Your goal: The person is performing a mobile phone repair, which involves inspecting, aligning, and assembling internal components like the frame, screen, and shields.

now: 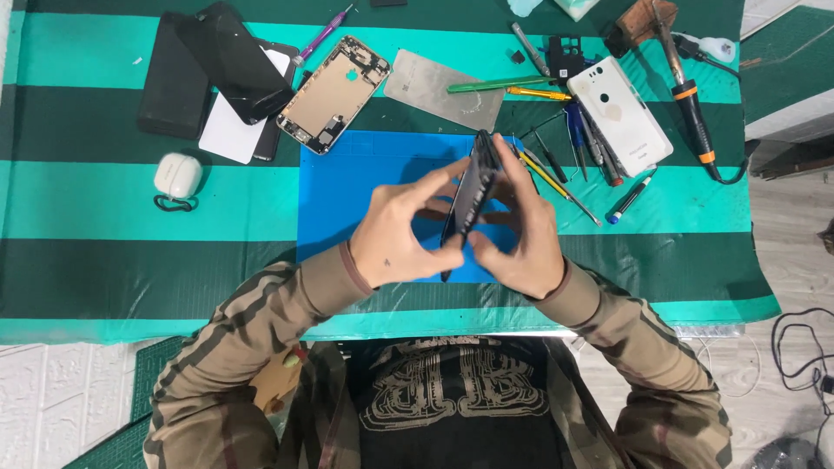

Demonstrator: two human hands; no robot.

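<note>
At the centre of the frame, both hands meet over a blue work mat (347, 187), holding a dark phone (469, 195) edge-on to the camera. The left hand (395, 230) arches from the left, its thumb and fingertips pinching the phone's near and upper edges; the right hand (521, 230) cups the other side, fingers pressed along it (the palm faces left). Both wrists emerge from striped brown sleeves. At upper left lie a black screen panel (230, 61) over a white card (230, 135), beside a gold phone housing (334, 91). A white earbud case (177, 175) sits at the left. At upper right rest a white phone back (621, 113) and a soldering iron (691, 100).
</note>
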